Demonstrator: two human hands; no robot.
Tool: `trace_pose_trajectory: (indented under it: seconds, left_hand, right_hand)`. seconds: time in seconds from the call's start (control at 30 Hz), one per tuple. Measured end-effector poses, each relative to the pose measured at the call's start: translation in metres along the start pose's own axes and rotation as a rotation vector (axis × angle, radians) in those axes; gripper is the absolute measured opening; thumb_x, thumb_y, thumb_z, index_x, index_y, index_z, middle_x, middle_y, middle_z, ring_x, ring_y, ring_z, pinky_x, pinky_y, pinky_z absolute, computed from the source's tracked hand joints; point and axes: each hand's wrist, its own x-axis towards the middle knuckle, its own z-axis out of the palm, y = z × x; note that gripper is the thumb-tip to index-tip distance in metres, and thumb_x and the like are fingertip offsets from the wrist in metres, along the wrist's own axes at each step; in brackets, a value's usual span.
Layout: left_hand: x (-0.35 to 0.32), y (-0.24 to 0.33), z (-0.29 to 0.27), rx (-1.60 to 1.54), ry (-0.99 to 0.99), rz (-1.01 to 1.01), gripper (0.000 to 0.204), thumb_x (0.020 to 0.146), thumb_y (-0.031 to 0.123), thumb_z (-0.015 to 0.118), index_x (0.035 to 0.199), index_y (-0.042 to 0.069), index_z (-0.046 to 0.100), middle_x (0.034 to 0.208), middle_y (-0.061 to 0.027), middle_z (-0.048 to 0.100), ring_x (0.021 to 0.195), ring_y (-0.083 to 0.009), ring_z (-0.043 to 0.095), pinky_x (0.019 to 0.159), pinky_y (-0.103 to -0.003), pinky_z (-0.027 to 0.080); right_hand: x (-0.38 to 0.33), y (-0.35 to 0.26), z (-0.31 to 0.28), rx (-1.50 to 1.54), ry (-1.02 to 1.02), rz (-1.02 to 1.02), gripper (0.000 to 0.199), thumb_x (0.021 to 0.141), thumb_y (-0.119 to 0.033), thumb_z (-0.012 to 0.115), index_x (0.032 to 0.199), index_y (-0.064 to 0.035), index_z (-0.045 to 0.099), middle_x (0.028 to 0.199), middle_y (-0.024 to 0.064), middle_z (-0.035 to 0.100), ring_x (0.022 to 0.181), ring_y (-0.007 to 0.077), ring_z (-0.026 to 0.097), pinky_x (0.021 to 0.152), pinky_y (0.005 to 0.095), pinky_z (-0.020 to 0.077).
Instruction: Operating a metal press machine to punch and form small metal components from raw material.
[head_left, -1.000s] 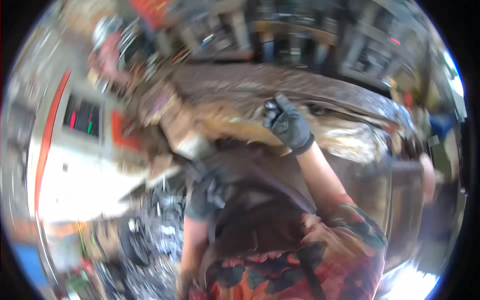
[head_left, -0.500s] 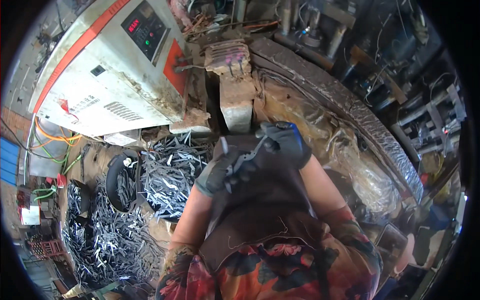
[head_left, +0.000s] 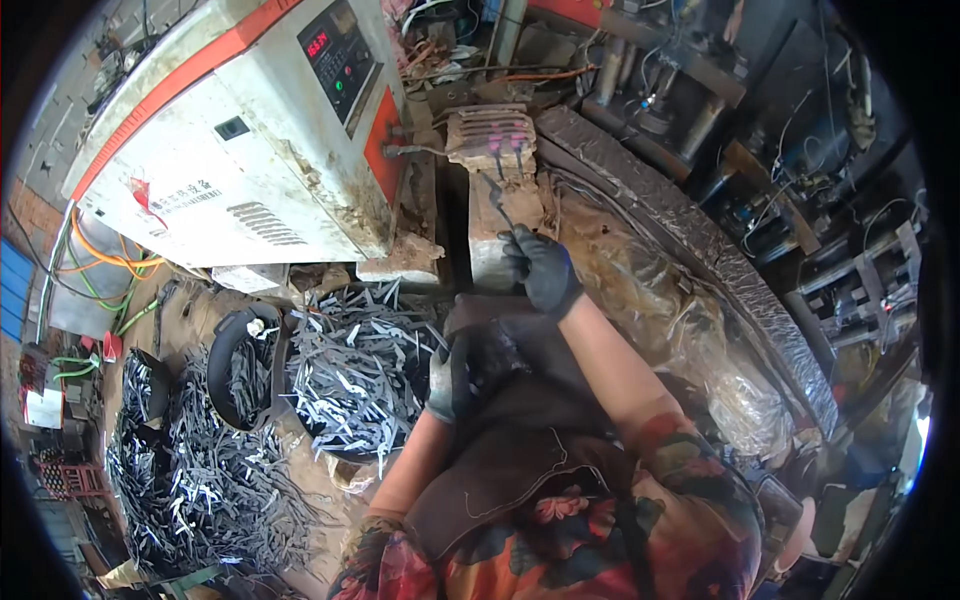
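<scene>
My right hand (head_left: 548,272), in a dark grey work glove, is closed on one end of a dark metal strip (head_left: 497,200). The strip slants up and away over a pale block, its far tip close below a crusted ridged block (head_left: 490,130). Two other strips (head_left: 519,152), glowing pink in part, stick out of that ridged block. My left hand (head_left: 450,380), gloved the same way, is low by my apron, beside a heap of loose metal strips (head_left: 355,370). Its fingers look curled together; what they hold, if anything, is hidden.
A white and orange machine cabinet (head_left: 240,150) with a lit panel stands at the far left. More strips (head_left: 220,470) lie heaped at lower left, near a black curved band (head_left: 228,370). A plastic-wrapped ledge (head_left: 700,240) curves along the right, with metal machinery (head_left: 690,100) behind it.
My hands have parted. My right hand has reached forward with a strip to the ridged block, and my left has dropped back beside the heap. The view has shifted slightly.
</scene>
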Motion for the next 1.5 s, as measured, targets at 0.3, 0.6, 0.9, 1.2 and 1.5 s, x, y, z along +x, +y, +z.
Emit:
trace_pose_trajectory:
  seconds: [0.3,0.6,0.9,1.2,1.5]
  left_hand:
    - [-0.002,-0.01,-0.01,0.593,-0.018,0.425,0.048,0.072,0.02,0.065,0.113,-0.002,0.052,0.094,-0.0159,0.062,0.077,-0.035,0.061,0.065,-0.041,0.05]
    - [-0.003,-0.057,-0.003,-0.312,-0.022,-0.239,0.036,0.082,0.013,0.06,0.115,0.001,0.054,0.097,-0.0094,0.063,0.08,-0.0211,0.062,0.068,-0.032,0.05]
    - [-0.004,-0.007,-0.01,0.371,-0.078,0.197,0.043,0.076,0.015,0.067,0.114,-0.001,0.054,0.088,-0.0103,0.063,0.076,-0.0281,0.062,0.065,-0.037,0.05]
    - [0.0,-0.033,-0.009,0.44,-0.009,0.344,0.029,0.079,0.007,0.056,0.108,0.002,0.057,0.083,-0.0059,0.064,0.07,-0.0193,0.063,0.061,-0.029,0.049]
    - [0.001,-0.025,-0.014,0.65,-0.137,0.364,0.038,0.082,0.014,0.057,0.119,0.004,0.054,0.1,-0.0133,0.065,0.086,-0.0295,0.063,0.074,-0.039,0.049]
  right_hand:
    - [0.064,0.015,0.021,0.2,-0.008,-0.014,0.026,0.097,-0.024,0.053,0.107,-0.0015,0.062,0.09,0.0033,0.067,0.076,0.0125,0.063,0.059,0.0186,0.0466]
    - [0.097,0.01,0.052,0.159,0.08,0.023,0.029,0.095,-0.031,0.055,0.098,-0.0039,0.063,0.081,0.0049,0.067,0.065,0.0145,0.062,0.053,0.0233,0.047]
    - [0.066,0.011,0.015,0.113,0.065,0.078,0.044,0.09,-0.046,0.06,0.084,-0.0026,0.063,0.058,-0.0016,0.052,0.045,0.0073,0.042,0.04,0.0198,0.0317]
    - [0.131,-0.006,0.032,0.437,0.074,0.066,0.03,0.092,-0.039,0.06,0.08,-0.0115,0.06,0.066,-0.0006,0.06,0.053,0.0097,0.055,0.047,0.0204,0.0458]
    - [0.008,0.01,-0.029,0.809,-0.15,0.15,0.019,0.096,-0.022,0.051,0.09,-0.0062,0.059,0.072,-0.0001,0.06,0.055,0.0067,0.052,0.05,0.0185,0.0456]
